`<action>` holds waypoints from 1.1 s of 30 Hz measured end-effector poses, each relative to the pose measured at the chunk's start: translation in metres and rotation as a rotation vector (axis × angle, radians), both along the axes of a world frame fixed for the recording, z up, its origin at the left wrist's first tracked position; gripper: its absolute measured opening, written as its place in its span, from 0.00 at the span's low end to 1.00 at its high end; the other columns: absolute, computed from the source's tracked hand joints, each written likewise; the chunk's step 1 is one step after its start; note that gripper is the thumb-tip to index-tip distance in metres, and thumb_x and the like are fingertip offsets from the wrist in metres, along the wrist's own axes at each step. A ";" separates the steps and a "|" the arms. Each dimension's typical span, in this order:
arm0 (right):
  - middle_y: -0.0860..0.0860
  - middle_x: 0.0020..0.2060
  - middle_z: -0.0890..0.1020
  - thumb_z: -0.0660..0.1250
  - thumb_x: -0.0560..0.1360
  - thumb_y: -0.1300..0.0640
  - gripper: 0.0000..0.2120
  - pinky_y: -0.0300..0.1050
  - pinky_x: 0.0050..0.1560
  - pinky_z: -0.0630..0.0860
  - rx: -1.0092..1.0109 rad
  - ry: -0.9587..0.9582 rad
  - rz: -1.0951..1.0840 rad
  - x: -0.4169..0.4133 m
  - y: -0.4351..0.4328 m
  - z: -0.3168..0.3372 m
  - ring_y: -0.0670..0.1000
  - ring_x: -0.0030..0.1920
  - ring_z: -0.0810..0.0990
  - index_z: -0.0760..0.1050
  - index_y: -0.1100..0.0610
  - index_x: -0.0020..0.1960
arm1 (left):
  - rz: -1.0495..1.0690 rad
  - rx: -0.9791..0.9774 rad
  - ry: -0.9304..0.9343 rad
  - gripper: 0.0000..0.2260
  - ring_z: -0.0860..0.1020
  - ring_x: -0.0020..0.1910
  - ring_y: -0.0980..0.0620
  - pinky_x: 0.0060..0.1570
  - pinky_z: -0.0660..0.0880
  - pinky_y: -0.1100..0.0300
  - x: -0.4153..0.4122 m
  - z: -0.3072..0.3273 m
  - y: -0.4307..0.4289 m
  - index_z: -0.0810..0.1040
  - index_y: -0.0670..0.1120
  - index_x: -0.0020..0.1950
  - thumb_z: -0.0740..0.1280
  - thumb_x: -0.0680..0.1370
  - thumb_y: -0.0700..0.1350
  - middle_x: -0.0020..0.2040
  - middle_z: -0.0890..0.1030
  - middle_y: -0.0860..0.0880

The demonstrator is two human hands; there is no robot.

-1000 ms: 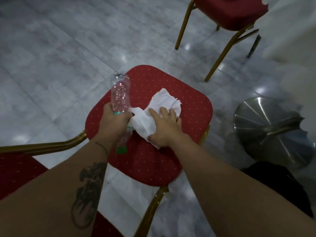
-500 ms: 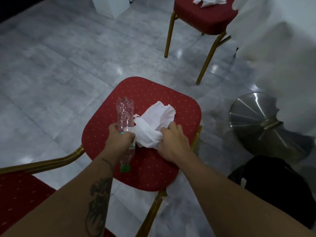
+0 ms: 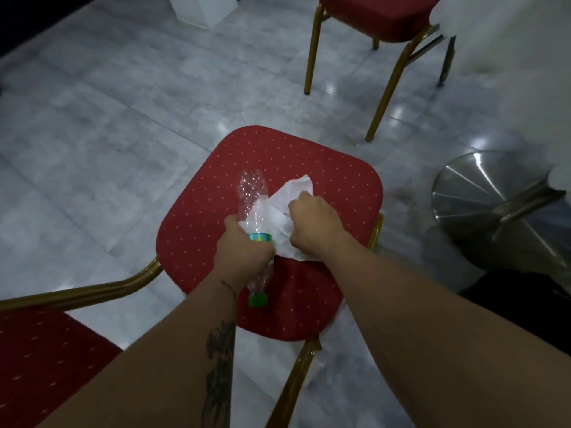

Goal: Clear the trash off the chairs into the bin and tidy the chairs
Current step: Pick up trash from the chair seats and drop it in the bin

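Trash pickup under way: left hand (image 3: 244, 251) grips crushed bottle (image 3: 254, 208); right hand (image 3: 313, 222) bunches tissue (image 3: 285, 211) over red chair (image 3: 333, 180) seat. Next: carry both to bin (not visible).

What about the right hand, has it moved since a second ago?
Yes. Against the red seat the right hand stays mid-seat, but its flat fingers have curled, bunching the napkin.

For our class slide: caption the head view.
Left hand grips plastic bottle; right hand grips white napkin over red chair.
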State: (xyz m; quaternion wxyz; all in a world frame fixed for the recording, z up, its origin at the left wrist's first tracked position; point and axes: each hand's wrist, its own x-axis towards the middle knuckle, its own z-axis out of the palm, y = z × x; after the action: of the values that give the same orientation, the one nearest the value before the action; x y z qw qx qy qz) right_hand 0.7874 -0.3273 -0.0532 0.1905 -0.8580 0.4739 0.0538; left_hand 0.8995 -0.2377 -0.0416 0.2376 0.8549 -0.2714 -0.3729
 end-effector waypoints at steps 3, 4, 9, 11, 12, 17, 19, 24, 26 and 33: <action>0.56 0.44 0.80 0.65 0.67 0.66 0.04 0.47 0.40 0.72 0.178 -0.228 -0.253 -0.012 0.010 -0.003 0.60 0.47 0.81 0.74 0.59 0.41 | 0.073 -0.073 0.044 0.37 0.80 0.49 0.45 0.51 0.81 0.47 -0.015 0.000 0.001 0.62 0.48 0.70 0.72 0.63 0.42 0.54 0.78 0.46; 0.54 0.42 0.80 0.64 0.65 0.66 0.05 0.46 0.39 0.73 0.257 -0.326 -0.365 -0.019 0.014 -0.006 0.59 0.44 0.80 0.75 0.59 0.40 | 0.094 -0.095 0.046 0.37 0.80 0.50 0.45 0.51 0.80 0.47 -0.016 -0.001 0.001 0.62 0.48 0.70 0.71 0.63 0.41 0.55 0.78 0.46; 0.48 0.47 0.83 0.62 0.67 0.67 0.21 0.45 0.45 0.79 0.535 -0.675 -0.639 -0.075 0.041 -0.004 0.49 0.47 0.81 0.81 0.53 0.56 | 0.033 -0.145 0.187 0.31 0.81 0.48 0.45 0.46 0.82 0.43 -0.039 0.010 -0.005 0.66 0.50 0.64 0.71 0.64 0.37 0.53 0.78 0.47; 0.51 0.39 0.83 0.60 0.69 0.69 0.15 0.46 0.39 0.77 0.542 -0.681 -0.703 -0.112 0.050 0.002 0.50 0.39 0.79 0.83 0.59 0.47 | -0.042 -0.146 0.296 0.27 0.81 0.45 0.45 0.38 0.83 0.48 -0.070 0.018 -0.010 0.68 0.49 0.62 0.71 0.66 0.35 0.51 0.78 0.46; 0.53 0.35 0.82 0.60 0.69 0.68 0.12 0.48 0.37 0.76 0.559 -0.692 -0.766 -0.131 0.054 0.004 0.52 0.36 0.78 0.82 0.60 0.41 | -0.084 -0.145 0.341 0.26 0.81 0.43 0.47 0.33 0.82 0.53 -0.087 0.022 -0.012 0.69 0.48 0.62 0.71 0.68 0.33 0.50 0.78 0.46; 0.50 0.24 0.77 0.61 0.71 0.69 0.15 0.42 0.28 0.74 0.598 -0.749 -1.246 -0.252 0.091 -0.008 0.52 0.30 0.76 0.77 0.58 0.29 | -0.241 -0.090 0.580 0.32 0.81 0.46 0.48 0.41 0.78 0.56 -0.203 0.008 -0.011 0.74 0.49 0.66 0.75 0.65 0.30 0.55 0.82 0.43; 0.56 0.34 0.80 0.61 0.73 0.70 0.11 0.42 0.33 0.77 0.655 -0.746 -1.417 -0.305 0.111 -0.023 0.53 0.33 0.78 0.78 0.59 0.38 | -0.267 0.002 0.616 0.39 0.81 0.50 0.47 0.46 0.79 0.54 -0.253 -0.010 -0.006 0.72 0.53 0.69 0.79 0.61 0.36 0.59 0.80 0.43; 0.58 0.38 0.80 0.63 0.75 0.70 0.10 0.43 0.30 0.78 0.727 -0.684 -1.667 -0.417 0.142 -0.074 0.55 0.36 0.80 0.75 0.61 0.38 | -0.301 0.226 0.671 0.45 0.79 0.52 0.46 0.40 0.77 0.57 -0.357 -0.052 0.006 0.64 0.47 0.75 0.79 0.61 0.48 0.66 0.75 0.45; 0.56 0.36 0.78 0.64 0.76 0.68 0.09 0.43 0.32 0.78 0.719 -0.626 -1.624 -0.445 0.147 -0.085 0.52 0.34 0.79 0.74 0.59 0.37 | -0.296 0.273 0.641 0.37 0.76 0.43 0.51 0.39 0.75 0.58 -0.381 -0.066 0.006 0.62 0.44 0.75 0.76 0.71 0.45 0.56 0.76 0.48; 0.55 0.39 0.78 0.65 0.75 0.64 0.06 0.45 0.37 0.82 0.732 -0.583 -1.554 -0.497 0.133 -0.118 0.51 0.34 0.79 0.72 0.56 0.41 | -0.323 0.288 0.455 0.18 0.80 0.43 0.45 0.40 0.78 0.55 -0.419 -0.098 -0.006 0.74 0.41 0.58 0.72 0.75 0.50 0.52 0.79 0.41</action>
State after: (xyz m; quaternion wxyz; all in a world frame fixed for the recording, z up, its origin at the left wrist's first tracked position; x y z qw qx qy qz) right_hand 0.2909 -0.1939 -0.1715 0.5463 -0.1619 0.8056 -0.1622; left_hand 0.4805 -0.2439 -0.1400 0.1063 0.7202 -0.2877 -0.6222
